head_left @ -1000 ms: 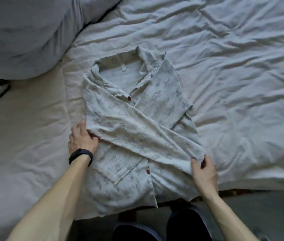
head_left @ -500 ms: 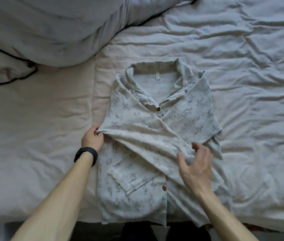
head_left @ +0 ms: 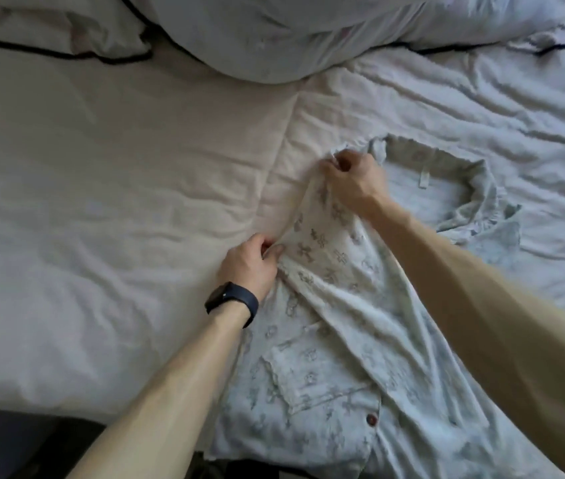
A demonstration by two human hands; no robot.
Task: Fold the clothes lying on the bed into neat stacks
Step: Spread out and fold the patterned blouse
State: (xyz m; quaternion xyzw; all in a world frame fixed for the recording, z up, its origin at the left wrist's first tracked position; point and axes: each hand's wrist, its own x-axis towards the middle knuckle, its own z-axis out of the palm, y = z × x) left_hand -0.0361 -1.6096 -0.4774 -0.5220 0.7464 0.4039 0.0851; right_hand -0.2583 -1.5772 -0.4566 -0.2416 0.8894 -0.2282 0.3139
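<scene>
Hazard: left hand (head_left: pixel 246 266) and right hand (head_left: pixel 355 181) pinch pale printed fabric shirt (head_left: pixel 326 375) between them; uneven pull probably skews fold.

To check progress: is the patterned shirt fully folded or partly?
Partly folded: a sleeve lies across the shirt, its lower part lies flat, left hand and right hand pinch its edge.

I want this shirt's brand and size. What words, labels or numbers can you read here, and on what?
No readable text anywhere.
The neck tag inside the collar of the shirt: too small and blurred to read.
The wristband on the left wrist: dark, nothing legible.
The print on the fabric: a pattern, not letters.
</scene>
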